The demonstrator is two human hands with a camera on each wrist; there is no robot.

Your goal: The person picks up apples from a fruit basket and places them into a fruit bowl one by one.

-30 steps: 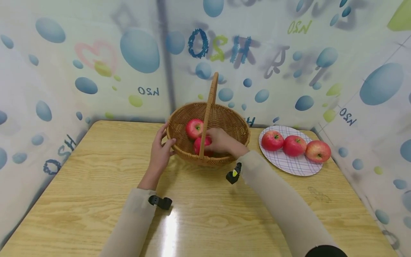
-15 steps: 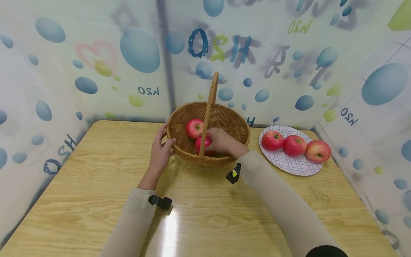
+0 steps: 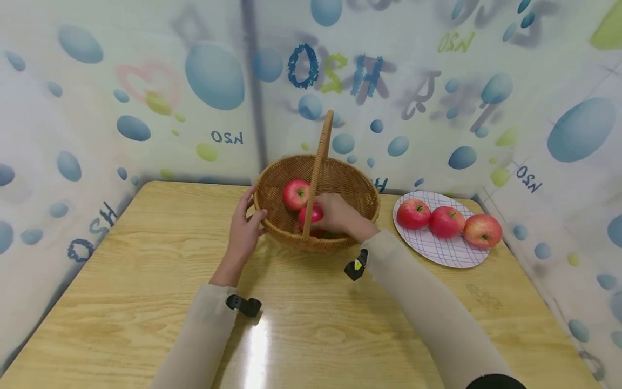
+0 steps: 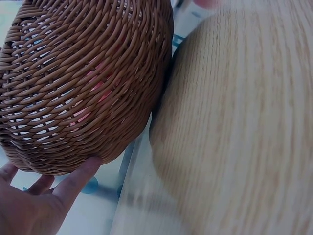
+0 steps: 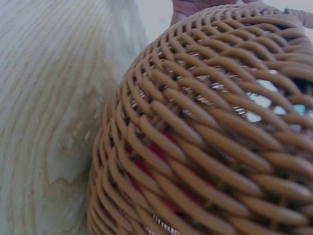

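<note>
A brown wicker basket (image 3: pixel 347 181) with a tall arched handle (image 3: pixel 319 162) stands at the back of the table. Against its left side, my left hand (image 3: pixel 243 231) holds the rim between thumb and fingers; the left wrist view shows fingertips on the weave (image 4: pixel 88 83). My right hand (image 3: pixel 337 213) reaches inside and grips a red apple (image 3: pixel 316 212), partly covered by the handle and the fingers. Just behind it in the basket lies another red apple (image 3: pixel 295 195). Through the weave (image 5: pixel 210 127) in the right wrist view, only patches of red show.
To the right of the basket, a white checked oval plate (image 3: pixel 427 251) bears three red apples (image 3: pixel 447 222) in a row. The wooden table (image 3: pixel 311 324) ends at a patterned wall covering (image 3: pixel 214 81) close behind the basket.
Very little differs. The held apple has shifted slightly up and right in the basket with my right hand. My left hand keeps its hold on the rim.
</note>
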